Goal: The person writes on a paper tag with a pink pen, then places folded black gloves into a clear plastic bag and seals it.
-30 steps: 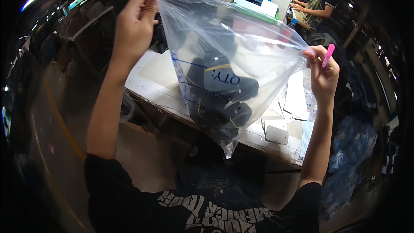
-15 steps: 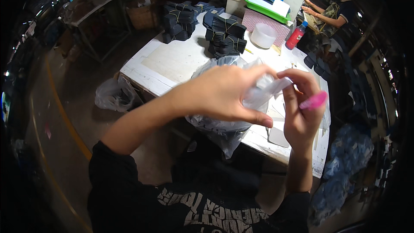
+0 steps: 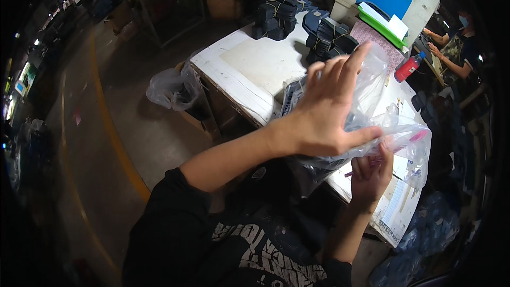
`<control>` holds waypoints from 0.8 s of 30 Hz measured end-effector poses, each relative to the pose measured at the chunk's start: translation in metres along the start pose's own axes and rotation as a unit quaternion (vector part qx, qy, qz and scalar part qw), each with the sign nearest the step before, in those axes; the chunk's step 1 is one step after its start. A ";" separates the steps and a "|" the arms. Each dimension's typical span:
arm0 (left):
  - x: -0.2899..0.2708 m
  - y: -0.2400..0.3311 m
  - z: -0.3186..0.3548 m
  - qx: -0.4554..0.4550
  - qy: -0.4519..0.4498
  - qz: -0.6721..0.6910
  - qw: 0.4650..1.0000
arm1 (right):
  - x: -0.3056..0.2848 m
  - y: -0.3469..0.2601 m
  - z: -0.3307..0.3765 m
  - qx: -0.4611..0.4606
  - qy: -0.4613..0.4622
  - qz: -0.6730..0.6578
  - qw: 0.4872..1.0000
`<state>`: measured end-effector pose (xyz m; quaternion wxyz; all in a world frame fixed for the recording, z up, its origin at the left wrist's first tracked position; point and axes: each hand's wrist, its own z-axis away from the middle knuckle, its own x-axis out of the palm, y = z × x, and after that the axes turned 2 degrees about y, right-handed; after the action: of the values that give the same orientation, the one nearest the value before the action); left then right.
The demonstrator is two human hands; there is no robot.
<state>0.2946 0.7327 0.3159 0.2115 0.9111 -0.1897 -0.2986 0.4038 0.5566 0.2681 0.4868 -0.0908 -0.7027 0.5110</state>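
A clear plastic bag (image 3: pixel 372 74) stands over the front of the white table, with dark things inside its lower part. My left hand (image 3: pixel 326 111) is against the bag, fingers stretched up and thumb apart, lying along the bag's mouth. Below the thumb, my right hand (image 3: pixel 372 178) is closed, its fingertips at the bag's edge. It also holds a slim pink tool with a rounded end (image 3: pixel 418 136), partly covered by the plastic; its exact kind does not show.
Dark flat pieces (image 3: pixel 276 18) lie in banded stacks on the table (image 3: pixel 249 66). Behind stand a green tray (image 3: pixel 382 25) and a red bottle with a blue cap (image 3: pixel 409 67). A bag-lined bin (image 3: pixel 175 89) is at left. A person (image 3: pixel 459 48) works at far right.
My view has swung, so the table sits further right. My left fingers have spread upward, and the right hand has dropped below the left thumb. The bag's mouth now spreads out to the right.
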 end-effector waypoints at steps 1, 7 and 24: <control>-0.001 -0.013 0.002 0.043 0.017 -0.157 0.986 | 0.001 -0.002 -0.002 -0.017 -0.024 -0.014 0.999; -0.001 -0.052 0.008 -0.125 -0.025 0.265 0.956 | 0.004 -0.003 -0.011 0.060 -0.215 -0.217 0.950; 0.002 -0.008 0.020 -0.230 -0.053 0.287 0.928 | 0.035 0.016 0.007 -0.103 -0.184 0.112 0.971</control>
<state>0.2859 0.7329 0.2966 0.4816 0.7271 -0.3801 -0.3081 0.3747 0.5813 0.2762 0.2768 -0.1228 -0.8143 0.4952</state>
